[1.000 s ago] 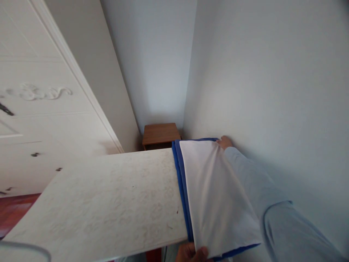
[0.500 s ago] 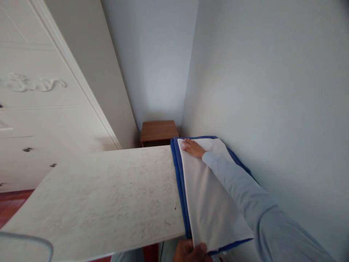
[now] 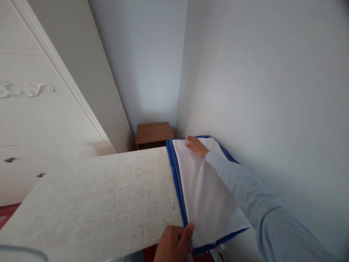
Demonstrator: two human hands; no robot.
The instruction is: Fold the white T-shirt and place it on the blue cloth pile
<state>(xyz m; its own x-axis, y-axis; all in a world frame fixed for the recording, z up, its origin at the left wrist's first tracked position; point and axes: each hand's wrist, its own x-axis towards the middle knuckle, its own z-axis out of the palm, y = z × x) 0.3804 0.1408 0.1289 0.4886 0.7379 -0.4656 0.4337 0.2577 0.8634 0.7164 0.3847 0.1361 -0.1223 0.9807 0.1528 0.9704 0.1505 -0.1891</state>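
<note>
A folded cloth (image 3: 203, 196), white on top with blue layers showing at its edges, lies along the right end of a pale table (image 3: 103, 196), against the wall. My right hand (image 3: 197, 145) rests on the cloth's far end, palm down with the fingers stretched out. At the near left corner of the cloth, my left hand (image 3: 176, 242) is closed, its thumb pressed on the cloth edge. The fingers underneath are hidden. The blue lower edge of the cloth hangs past the table's near side.
A small brown wooden table (image 3: 152, 133) stands in the corner beyond. To the left rises a white cabinet (image 3: 40, 134) with carved trim and dark knobs. A grey wall (image 3: 259, 91) closes off the right side. A curved grey bar (image 3: 23, 249) shows at bottom left.
My left hand has moved up a little along the cloth's left edge. My right hand has slid slightly right across the white top. The camera view has turned a little to the right.
</note>
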